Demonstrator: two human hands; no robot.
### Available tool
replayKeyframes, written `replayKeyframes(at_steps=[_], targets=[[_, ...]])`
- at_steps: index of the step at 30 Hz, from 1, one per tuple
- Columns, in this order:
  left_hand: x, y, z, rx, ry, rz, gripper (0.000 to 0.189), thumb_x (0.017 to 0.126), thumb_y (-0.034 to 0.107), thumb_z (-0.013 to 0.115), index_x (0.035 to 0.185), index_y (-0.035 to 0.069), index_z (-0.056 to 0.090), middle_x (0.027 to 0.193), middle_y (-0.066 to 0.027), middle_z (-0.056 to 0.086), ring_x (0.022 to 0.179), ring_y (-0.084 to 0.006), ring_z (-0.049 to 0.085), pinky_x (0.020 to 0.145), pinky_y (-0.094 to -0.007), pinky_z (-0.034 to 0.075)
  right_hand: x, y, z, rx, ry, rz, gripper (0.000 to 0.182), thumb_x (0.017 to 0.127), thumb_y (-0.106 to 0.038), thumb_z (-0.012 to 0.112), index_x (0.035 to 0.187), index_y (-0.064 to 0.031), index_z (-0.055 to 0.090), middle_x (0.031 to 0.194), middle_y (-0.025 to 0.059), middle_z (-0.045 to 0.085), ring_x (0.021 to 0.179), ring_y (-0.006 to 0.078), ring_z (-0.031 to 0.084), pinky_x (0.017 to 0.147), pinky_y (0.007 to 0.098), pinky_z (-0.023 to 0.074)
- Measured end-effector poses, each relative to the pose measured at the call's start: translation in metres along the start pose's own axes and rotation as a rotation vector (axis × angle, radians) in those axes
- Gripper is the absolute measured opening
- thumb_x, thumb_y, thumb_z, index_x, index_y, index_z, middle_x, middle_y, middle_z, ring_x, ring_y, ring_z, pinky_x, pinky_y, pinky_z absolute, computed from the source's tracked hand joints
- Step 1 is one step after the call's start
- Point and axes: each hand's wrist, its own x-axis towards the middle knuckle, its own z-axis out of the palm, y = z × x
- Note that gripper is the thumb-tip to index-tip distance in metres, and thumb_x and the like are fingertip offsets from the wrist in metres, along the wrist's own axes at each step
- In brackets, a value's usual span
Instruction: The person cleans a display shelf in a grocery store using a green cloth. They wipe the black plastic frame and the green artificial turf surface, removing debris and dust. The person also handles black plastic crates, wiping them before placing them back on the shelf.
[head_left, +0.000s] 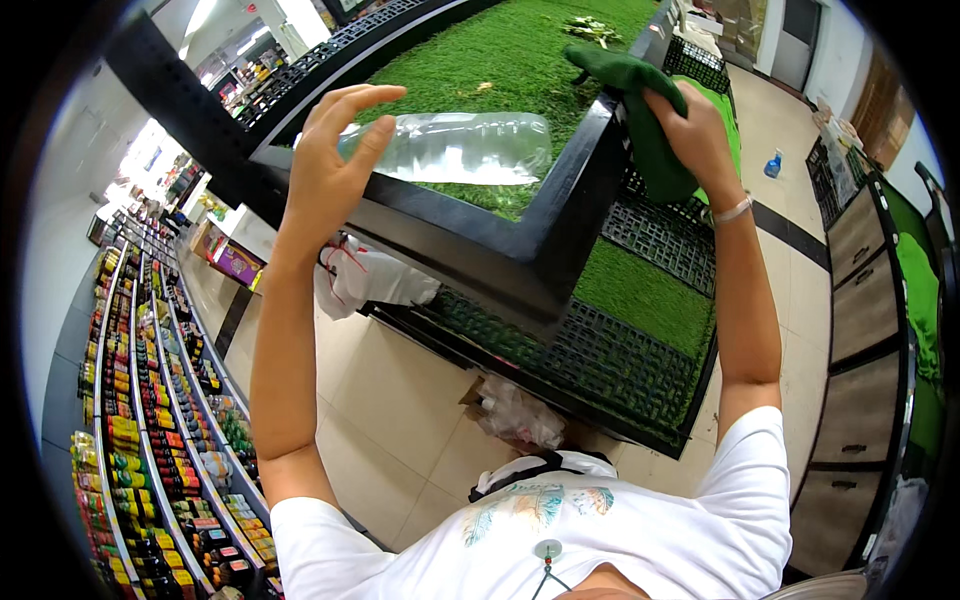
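My right hand (701, 139) grips a dark green cloth (660, 161), which drapes over the corner of a black display-stand frame (517, 247). Fingers apart, my left hand (330, 161) is raised at the left part of that frame and holds nothing. Just beyond it, a clear plastic bottle (472, 146) lies on its side on green artificial turf (487, 60). The bottle's left end is hidden behind my left hand, and I cannot tell whether the two touch.
Below is a lower shelf with black plastic grating (600, 367). White plastic bags (367, 277) hang at left; a bagged box (517, 412) sits underneath. Shelves of bottled goods (165, 420) line the left. A blue spray bottle (773, 163) stands on the floor near wooden cabinets (862, 322).
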Motion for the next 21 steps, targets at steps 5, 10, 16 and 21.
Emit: replayKeyframes(at_steps=[5,10,16,21], targets=[[-0.063,0.049,-0.014,-0.266,0.211,-0.165,0.011,0.089,0.009,0.060,0.094,0.004,0.068,0.079,-0.0020,0.061,0.069,-0.0075,0.056,0.062,-0.0224,0.044,-0.076,-0.096,-0.035,0.460,-0.337,-0.114,0.020,0.080,-0.011,0.068,0.094,0.0021,0.063,0.085,0.0144,0.060,0.077,0.0291,0.059,0.070,0.0328,0.0464],[-0.126,0.122,0.029,-0.649,0.062,-0.044,0.073,0.072,0.030,0.082,0.127,-0.002,0.047,0.109,-0.0150,0.058,0.092,-0.0249,0.060,0.078,-0.0352,0.049,-0.110,-0.191,-0.048,0.646,-0.398,-0.412,0.028,0.074,-0.013,0.075,0.094,0.0023,0.064,0.091,0.0163,0.060,0.080,0.0298,0.062,0.070,0.0337,0.0500],[-0.123,0.133,0.023,-0.449,0.363,-0.033,0.065,0.076,0.001,0.071,0.129,-0.002,0.035,0.118,-0.0187,0.048,0.104,-0.0331,0.052,0.092,-0.0411,0.042,-0.075,-0.210,-0.033,0.787,-0.639,-0.459,0.020,0.088,-0.014,0.064,0.077,0.0027,0.063,0.066,0.0110,0.058,0.054,0.0221,0.057,0.050,0.0301,0.0442],[-0.133,0.103,0.020,0.116,0.639,-0.138,0.051,0.082,-0.004,0.056,0.129,0.000,0.036,0.129,-0.0152,0.037,0.116,-0.0234,0.044,0.101,-0.0341,0.034,-0.027,-0.185,0.002,0.537,-0.007,-0.328,0.027,0.090,-0.029,0.063,0.095,-0.0028,0.068,0.095,0.0132,0.068,0.080,0.0209,0.066,0.065,0.0283,0.0529]])
